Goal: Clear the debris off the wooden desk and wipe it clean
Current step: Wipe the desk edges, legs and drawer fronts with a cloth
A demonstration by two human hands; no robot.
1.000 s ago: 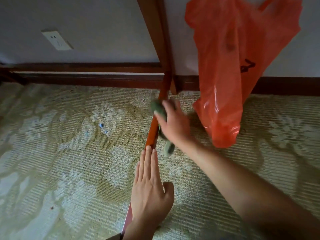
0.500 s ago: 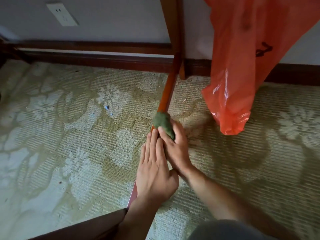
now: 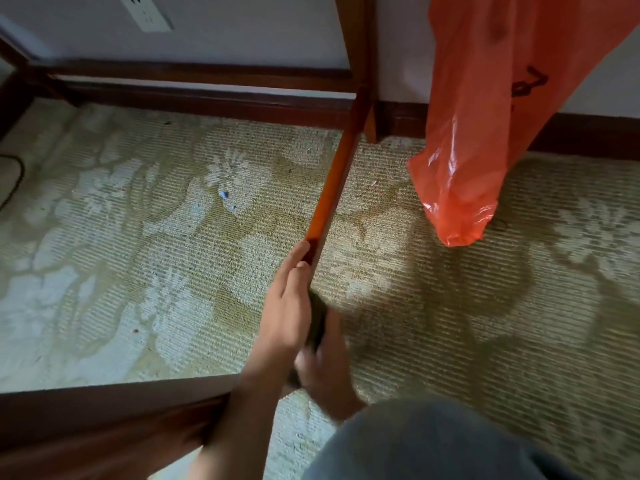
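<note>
Floor: patterned carpet [image 3: 138,271], small blue debris [image 3: 224,195] lying loose on it; dark skirting along wall.
Desk part: wooden rail [image 3: 332,188] runs from near corner to far leg.
Left hand [image 3: 287,306]: flat, fingers straight and together, laid against rail's left face.
Right hand [image 3: 325,362]: blurred; fingers appear wrapped round green cloth [image 3: 317,327] pressed on rail's right side.
Bag: orange plastic bag [image 3: 485,133] hangs apart, right of rail.
Handling (judgement): cloth soft, light, bunches easily; best held wadded in palm. Rail stiff, needs no bracing.
</note>
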